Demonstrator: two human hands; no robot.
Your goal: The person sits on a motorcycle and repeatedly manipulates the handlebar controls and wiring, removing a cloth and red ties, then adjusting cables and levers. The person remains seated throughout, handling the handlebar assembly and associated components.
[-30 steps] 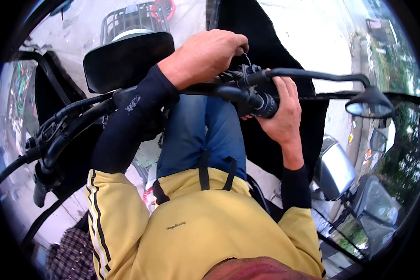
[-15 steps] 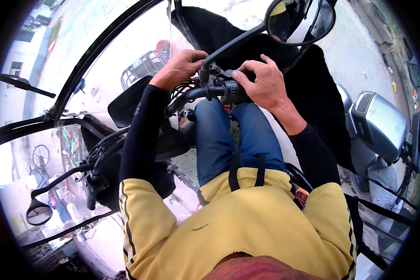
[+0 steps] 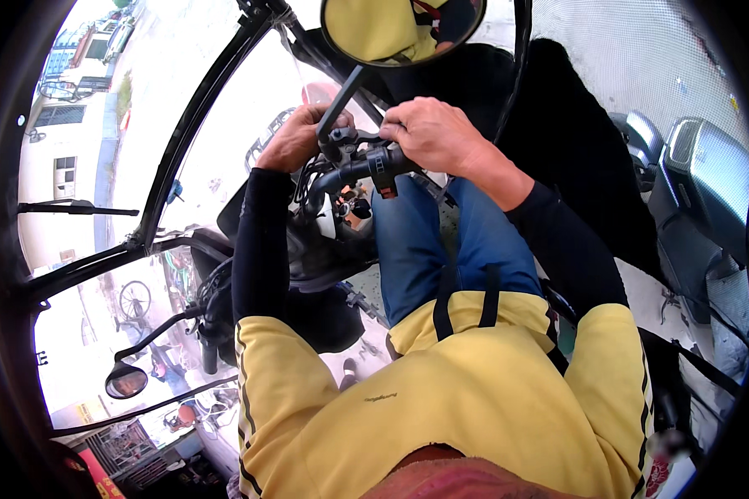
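In the head view, the right end of a black handlebar [image 3: 341, 175] lies above my knees. A dark switch housing [image 3: 381, 166] with a red button is fitted on it. My left hand [image 3: 295, 140] is closed behind the foot of the mirror stem [image 3: 341, 104]; its fingertips are partly hidden, so what they grip is unclear. My right hand [image 3: 441, 137] pinches the brake lever [image 3: 369, 140] just beyond the grip, fingers bent and thumb underneath. Above both hands, the round mirror [image 3: 404, 33] reflects yellow cloth.
A second mirror [image 3: 127, 380] on a bent stem stands at the left end of the bars. Black frame bars [image 3: 195, 116] with clear sheeting curve around me. Dark cloth [image 3: 582, 166] hangs ahead on the right, near a silver-grey vehicle part [image 3: 711, 179].
My right hand has turned palm-down and its spread fingers have closed in on the lever. The view has shifted, and the mirror now sits further left with its face toward me.
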